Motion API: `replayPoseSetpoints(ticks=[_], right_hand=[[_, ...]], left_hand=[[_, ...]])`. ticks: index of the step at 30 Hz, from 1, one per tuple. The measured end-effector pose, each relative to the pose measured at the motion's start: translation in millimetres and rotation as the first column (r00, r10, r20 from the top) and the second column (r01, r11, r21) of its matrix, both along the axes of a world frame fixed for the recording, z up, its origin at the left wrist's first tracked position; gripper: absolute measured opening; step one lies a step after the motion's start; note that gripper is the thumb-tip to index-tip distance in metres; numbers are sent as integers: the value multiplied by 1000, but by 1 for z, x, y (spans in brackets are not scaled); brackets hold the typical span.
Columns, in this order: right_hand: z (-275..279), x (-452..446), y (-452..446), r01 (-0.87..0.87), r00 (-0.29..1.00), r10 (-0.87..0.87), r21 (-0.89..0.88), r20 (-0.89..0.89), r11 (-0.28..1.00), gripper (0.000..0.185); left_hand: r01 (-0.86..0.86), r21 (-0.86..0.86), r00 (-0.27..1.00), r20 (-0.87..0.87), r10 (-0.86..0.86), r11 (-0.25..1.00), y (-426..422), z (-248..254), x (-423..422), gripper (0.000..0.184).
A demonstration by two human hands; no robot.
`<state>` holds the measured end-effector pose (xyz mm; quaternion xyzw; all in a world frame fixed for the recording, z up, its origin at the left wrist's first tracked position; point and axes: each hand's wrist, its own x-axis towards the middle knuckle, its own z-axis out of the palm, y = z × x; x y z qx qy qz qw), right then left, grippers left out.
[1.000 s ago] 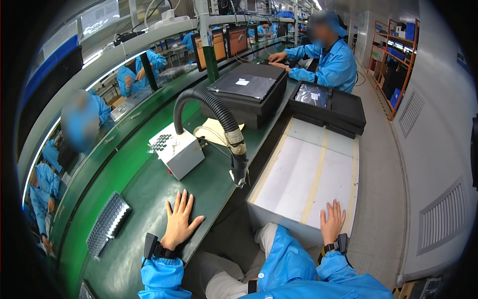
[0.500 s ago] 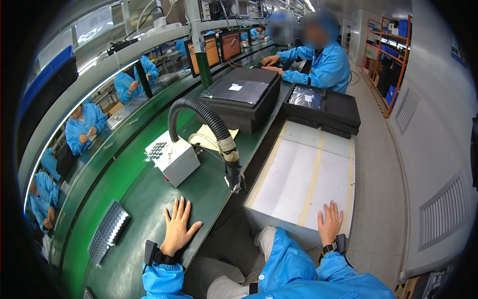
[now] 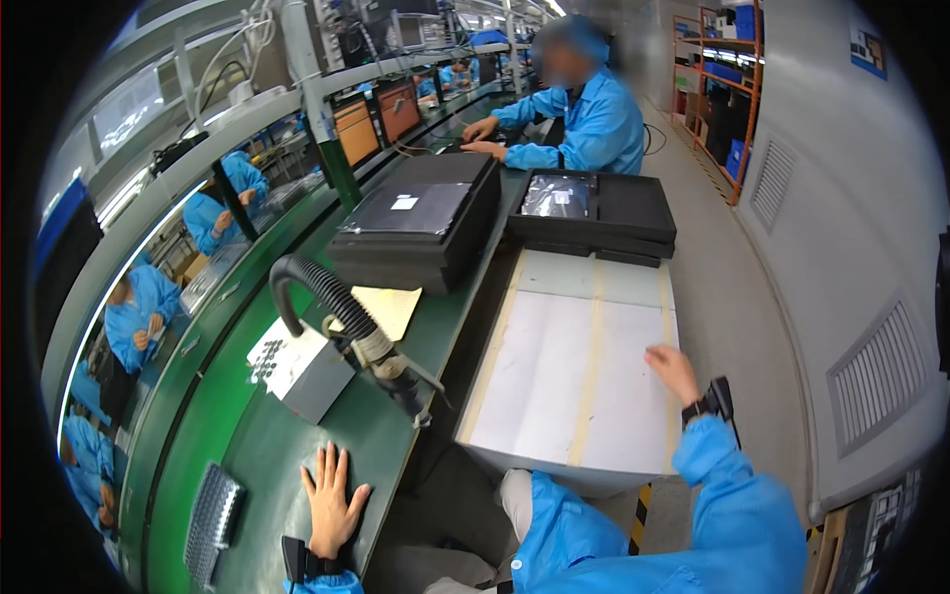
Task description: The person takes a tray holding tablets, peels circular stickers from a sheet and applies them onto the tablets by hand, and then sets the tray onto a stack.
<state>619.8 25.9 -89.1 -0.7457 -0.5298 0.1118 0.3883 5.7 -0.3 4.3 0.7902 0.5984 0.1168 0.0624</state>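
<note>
My left hand [image 3: 334,505] lies flat on the green workbench [image 3: 272,475], fingers spread, holding nothing. Beyond it stands a white box [image 3: 312,371] with a black ribbed hose [image 3: 332,287] arching over it. Left of the hand rests a silvery bubble-textured pad [image 3: 213,525]. My right hand [image 3: 675,374] is over the right edge of a white-topped box with tape strips [image 3: 544,376]. Its fingers point left, slightly bent, with nothing seen in them. Whether it touches the surface I cannot tell.
A black foam stack [image 3: 416,238] with a dark sheet on top stands farther along the bench. Another black tray [image 3: 633,213] sits at the white box's far end. A person in blue [image 3: 584,119] works beyond. A yellow sheet [image 3: 396,309] lies near the hose.
My right hand has lifted and turned, from fingers pointing forward to fingers pointing left, farther along the white-topped box. My left hand stays flat on the bench. The view has shifted.
</note>
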Motion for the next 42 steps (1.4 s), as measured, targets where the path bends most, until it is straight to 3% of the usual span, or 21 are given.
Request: replayPoseSetpoints(ticks=[8, 10, 12, 14, 16, 18, 19, 21, 24, 27, 29, 31, 32, 35, 36, 37, 40, 42], right_hand=[[-35, 101, 152, 195, 979, -186, 108, -89, 975, 37], [-41, 107, 178, 349, 934, -332, 144, -129, 926, 36], [-44, 117, 198, 441, 894, -425, 105, -145, 891, 38], [-63, 146, 224, 500, 834, -480, 3, -270, 866, 48], [-104, 177, 252, 514, 790, -404, 138, -461, 847, 69], [-130, 189, 271, 472, 863, -342, 357, -371, 806, 82], [-125, 179, 274, 467, 862, -330, 349, -386, 812, 82], [-88, 165, 259, 481, 862, -434, 147, -263, 865, 85], [-59, 142, 250, 545, 821, -537, -16, -195, 839, 86], [-80, 168, 256, 500, 847, -482, 29, -223, 866, 90], [-71, 167, 251, 476, 852, -447, 49, -272, 878, 90], [-62, 149, 246, 587, 800, -576, 24, -171, 809, 84], [-58, 146, 244, 584, 802, -572, 27, -175, 811, 84], [-66, 156, 238, 449, 893, -446, 69, -53, 891, 70], [-73, 172, 233, 359, 869, -256, 184, -424, 915, 64], [-77, 181, 230, 305, 711, 13, 325, -703, 895, 59], [-72, 176, 210, 224, 655, 105, 325, -749, 919, 52], [-73, 171, 204, 261, 681, 46, 301, -731, 917, 45]], left_hand=[[-71, -61, 996, -50, 68, 996, -5, 18, 18, 69], [-71, -46, 997, -34, 69, 996, -4, 16, 18, 70], [-11, -53, 989, -151, 3, 999, -2, 21, 15, 67], [-18, -57, 986, -168, 8, 998, 0, 21, 17, 65], [-15, -45, 985, -175, 7, 999, -1, 21, 17, 63], [-20, -42, 985, -173, 13, 999, -1, 20, 18, 63], [-13, -21, 985, -174, 10, 1000, -1, 20, 18, 63], [-28, -29, 981, -194, 22, 999, -1, 16, 13, 63], [-31, -36, 978, -207, 23, 999, -3, 11, 7, 63], [-18, -57, 984, -177, 8, 998, -2, 10, 8, 65], [10, 82, 976, -219, 9, 997, -1, 17, 17, 56], [-56, 5, 991, -125, 56, 998, -3, 18, 23, 62], [-116, -77, 993, -39, 113, 990, -4, 20, 25, 69], [-111, -63, 993, -36, 109, 992, -3, 22, 27, 67], [-96, -58, 995, -23, 95, 994, -3, 21, 27, 67], [-98, -57, 995, -24, 96, 994, -3, 23, 29, 67], [-83, -41, 996, -29, 82, 996, -5, 22, 27, 66], [-88, -35, 996, -33, 87, 996, -4, 17, 22, 66]])
